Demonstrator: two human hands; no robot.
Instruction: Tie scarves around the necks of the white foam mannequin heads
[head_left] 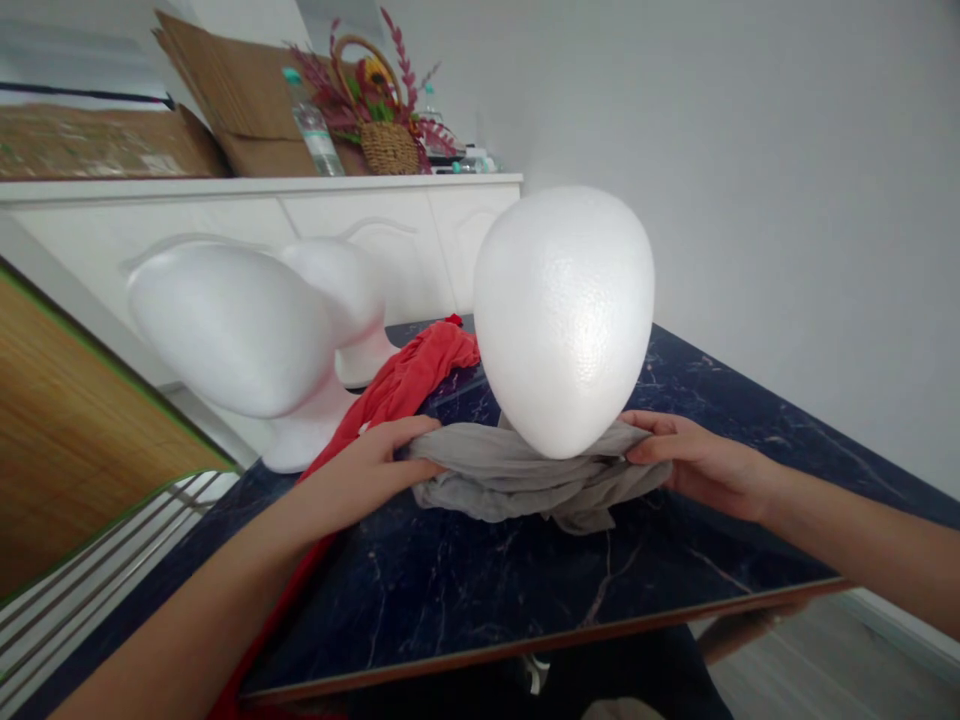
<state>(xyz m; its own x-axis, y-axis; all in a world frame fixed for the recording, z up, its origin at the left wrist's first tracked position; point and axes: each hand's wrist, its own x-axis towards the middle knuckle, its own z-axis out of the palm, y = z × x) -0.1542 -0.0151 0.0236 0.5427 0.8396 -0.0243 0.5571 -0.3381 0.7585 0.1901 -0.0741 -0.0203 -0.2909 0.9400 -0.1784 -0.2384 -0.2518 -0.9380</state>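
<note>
A white foam mannequin head stands upright on the dark blue marbled table. Around its neck lies a grey scarf, gathered in loose folds below the chin. My left hand pinches the scarf's left side between thumb and fingers. On the other side, my right hand grips the right part of the scarf, close to the head. The head hides its own neck and the back of the scarf.
Left of the head, a red scarf runs across the table and over the front edge. Two more foam heads stand at the left. Behind, a white cabinet carries cardboard, a water bottle and a flower basket.
</note>
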